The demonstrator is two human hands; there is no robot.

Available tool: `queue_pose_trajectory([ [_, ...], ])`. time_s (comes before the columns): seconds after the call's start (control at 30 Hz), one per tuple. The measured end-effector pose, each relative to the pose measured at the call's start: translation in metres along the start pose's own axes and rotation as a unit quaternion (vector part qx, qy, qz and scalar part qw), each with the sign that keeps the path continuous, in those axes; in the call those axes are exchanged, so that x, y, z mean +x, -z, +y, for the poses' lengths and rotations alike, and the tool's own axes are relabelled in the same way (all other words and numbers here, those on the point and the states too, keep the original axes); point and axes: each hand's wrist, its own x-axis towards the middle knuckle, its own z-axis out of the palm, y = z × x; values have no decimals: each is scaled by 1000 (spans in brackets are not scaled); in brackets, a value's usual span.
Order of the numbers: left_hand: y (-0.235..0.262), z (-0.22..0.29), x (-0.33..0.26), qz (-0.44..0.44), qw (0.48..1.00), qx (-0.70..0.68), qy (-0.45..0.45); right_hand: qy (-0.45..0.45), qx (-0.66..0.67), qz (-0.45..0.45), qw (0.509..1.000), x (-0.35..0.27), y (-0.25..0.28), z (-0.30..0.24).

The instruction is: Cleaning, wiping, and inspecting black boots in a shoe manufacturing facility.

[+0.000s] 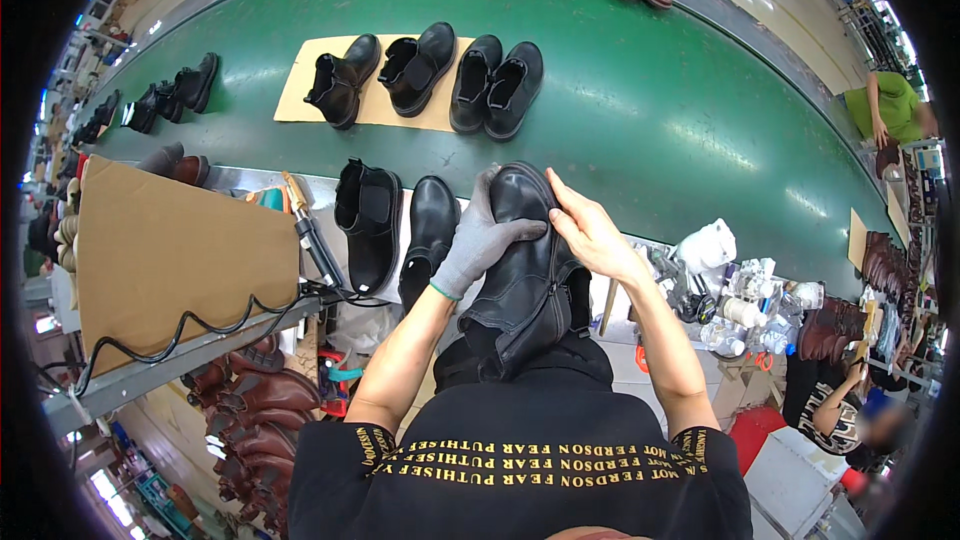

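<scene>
1. Black leather made up the ankle boot [525, 270], which stood toe-up against the person's chest, at the near edge of the green conveyor belt [650, 110].
2. The gloved left hand [482, 240] was clamped over the toe and vamp from the left, fingers wrapped across the front.
3. The bare right hand [590, 232] lay on the toe's right side, fingers closed against the leather.
4. Judging by its look, the boot seemed moderately heavy, with a stiff toe and sole, a softer shaft, and a smooth, somewhat slippery finish.
5. A grip around toe or heel looked the surest; the shaft would likely fold.
6. Two more black boots [400, 230] stood just to its left.
</scene>
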Motion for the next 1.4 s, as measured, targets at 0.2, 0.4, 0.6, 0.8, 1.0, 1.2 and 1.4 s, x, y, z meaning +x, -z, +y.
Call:
queue_pose_trajectory([
  [0.2,-2,1,0,3,1000,10,19,6,-6,19,1000,-9,1,0],
  [0.4,-1,4,0,1,1000,20,16,-26,28,-4,999,-10,7,-7],
  [0.6,-5,11,0,-6,1000,9,6,22,-13,72,997,-14,-4,-2],
  [0.8,-7,2,3,-2,1000,3,-17,0,-62,148,987,-14,-19,-7],
  [1.0,-7,2,5,-8,999,-44,-6,15,-65,165,984,-13,-22,-1],
  [1.2,-5,-4,18,-53,988,-139,28,-4,0,118,993,-6,-2,0],
  [1.4,6,-3,19,-108,934,-329,90,-99,322,127,933,-28,6,19],
])
